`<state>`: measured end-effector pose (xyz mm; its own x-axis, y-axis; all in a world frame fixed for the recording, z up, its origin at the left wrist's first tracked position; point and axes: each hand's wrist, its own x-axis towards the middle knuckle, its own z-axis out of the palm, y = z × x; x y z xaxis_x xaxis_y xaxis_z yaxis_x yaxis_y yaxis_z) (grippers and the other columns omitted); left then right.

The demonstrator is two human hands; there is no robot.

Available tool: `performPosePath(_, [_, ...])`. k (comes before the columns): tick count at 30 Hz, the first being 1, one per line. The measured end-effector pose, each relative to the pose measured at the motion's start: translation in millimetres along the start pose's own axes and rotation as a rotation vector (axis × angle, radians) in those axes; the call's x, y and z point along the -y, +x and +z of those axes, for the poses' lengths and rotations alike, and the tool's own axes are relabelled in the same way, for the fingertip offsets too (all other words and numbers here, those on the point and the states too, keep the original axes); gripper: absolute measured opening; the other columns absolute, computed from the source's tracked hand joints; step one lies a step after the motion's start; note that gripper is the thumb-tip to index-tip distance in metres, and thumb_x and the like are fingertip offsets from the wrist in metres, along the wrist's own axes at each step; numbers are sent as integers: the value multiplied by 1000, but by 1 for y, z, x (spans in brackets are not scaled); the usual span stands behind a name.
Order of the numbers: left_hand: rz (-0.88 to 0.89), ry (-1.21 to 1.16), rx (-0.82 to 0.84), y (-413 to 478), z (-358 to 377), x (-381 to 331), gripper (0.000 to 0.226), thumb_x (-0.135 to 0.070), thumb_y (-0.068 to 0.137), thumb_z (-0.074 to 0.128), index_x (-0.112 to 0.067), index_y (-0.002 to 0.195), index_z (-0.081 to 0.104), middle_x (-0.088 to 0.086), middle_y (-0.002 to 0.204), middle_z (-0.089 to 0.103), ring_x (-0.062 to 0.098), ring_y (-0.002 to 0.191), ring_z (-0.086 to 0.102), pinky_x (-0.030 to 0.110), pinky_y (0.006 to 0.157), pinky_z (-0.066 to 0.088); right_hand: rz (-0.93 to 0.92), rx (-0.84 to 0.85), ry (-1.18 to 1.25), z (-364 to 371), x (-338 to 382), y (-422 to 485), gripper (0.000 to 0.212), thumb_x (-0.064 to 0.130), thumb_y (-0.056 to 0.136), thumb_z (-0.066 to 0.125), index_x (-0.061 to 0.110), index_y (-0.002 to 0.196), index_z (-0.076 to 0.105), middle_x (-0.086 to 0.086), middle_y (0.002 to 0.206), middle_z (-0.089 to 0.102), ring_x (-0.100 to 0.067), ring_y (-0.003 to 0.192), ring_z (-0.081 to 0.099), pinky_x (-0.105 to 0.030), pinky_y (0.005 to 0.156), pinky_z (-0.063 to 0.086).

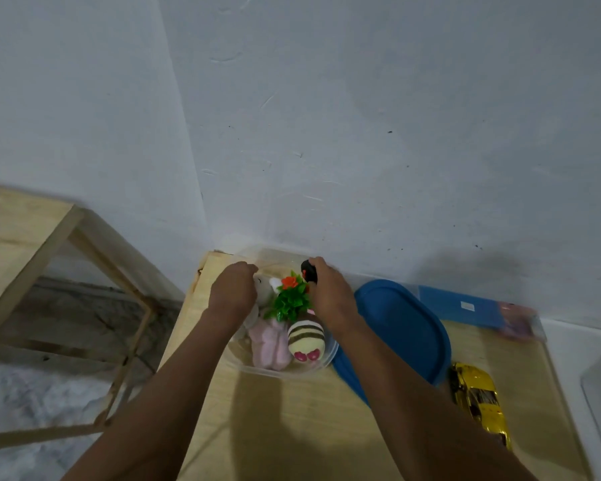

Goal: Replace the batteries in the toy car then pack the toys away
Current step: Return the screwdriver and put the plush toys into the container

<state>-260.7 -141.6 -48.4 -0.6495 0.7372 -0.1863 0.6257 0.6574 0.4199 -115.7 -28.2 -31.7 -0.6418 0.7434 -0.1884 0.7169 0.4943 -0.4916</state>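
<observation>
Wooden table (292,418): clear tub (275,372) holds plush toys (306,338), plastic plant (290,302); right hand (330,295) fingers grip black object (308,269) over it; left hand (233,289) fingers hidden.

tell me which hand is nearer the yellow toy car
Right. The right hand, gripping a black object over the clear tub, sits across the blue lid from the yellow toy car; the left hand is farther left.

The right grip (330,296) holds a small black object (309,272) over the clear tub (281,373) of plush toys (306,338) — the yellow car (479,400) lies well to its right.
</observation>
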Motion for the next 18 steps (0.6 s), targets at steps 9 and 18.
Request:
performPosePath(9, [-15, 5, 115, 2, 10, -3, 27, -12, 94, 45, -6, 113, 63, 16, 107, 68, 29, 97, 63, 35, 73, 48, -27, -5, -160, 24, -1, -7, 33, -1, 88, 46, 6, 119, 54, -13, 124, 48, -29, 117, 42, -38, 98, 43])
performPosePath(18, [142, -232, -476, -23, 4, 5, 39, -4, 91, 55, -3, 129, 59, 20, 126, 60, 34, 119, 54, 43, 94, 47, 52, -377, 131, -3, -15, -45, 29, 25, 97, 47, 20, 120, 63, 1, 112, 65, -18, 104, 58, -41, 89, 50])
